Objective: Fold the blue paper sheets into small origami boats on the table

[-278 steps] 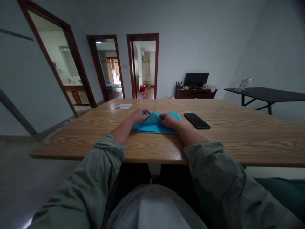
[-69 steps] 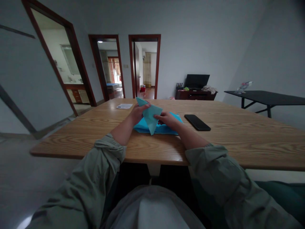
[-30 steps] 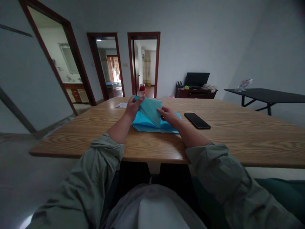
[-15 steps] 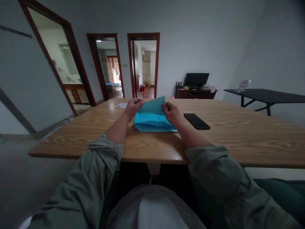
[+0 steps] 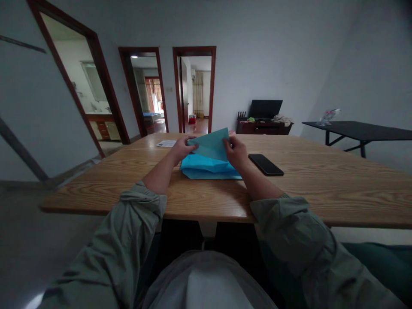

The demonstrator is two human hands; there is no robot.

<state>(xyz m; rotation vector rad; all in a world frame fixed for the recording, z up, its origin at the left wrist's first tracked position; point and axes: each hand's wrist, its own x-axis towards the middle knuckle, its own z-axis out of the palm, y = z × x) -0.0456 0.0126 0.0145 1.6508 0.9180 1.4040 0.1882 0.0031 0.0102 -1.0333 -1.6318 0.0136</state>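
One blue folded paper, pinched by two hands: left hand, right hand.

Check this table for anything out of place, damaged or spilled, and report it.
Nothing stands out. The blue paper is pinched at its raised flap by the left hand and right hand, with no tear visible. The black smartphone lies flat on the wooden table.

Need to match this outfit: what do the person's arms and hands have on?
Both arms wear loose, wrinkled grey-green sleeves, the left sleeve and the right sleeve, each pushed up into a bunched cuff. The forearms are bare, and so are the left hand and right hand: no gloves, watch or rings show.
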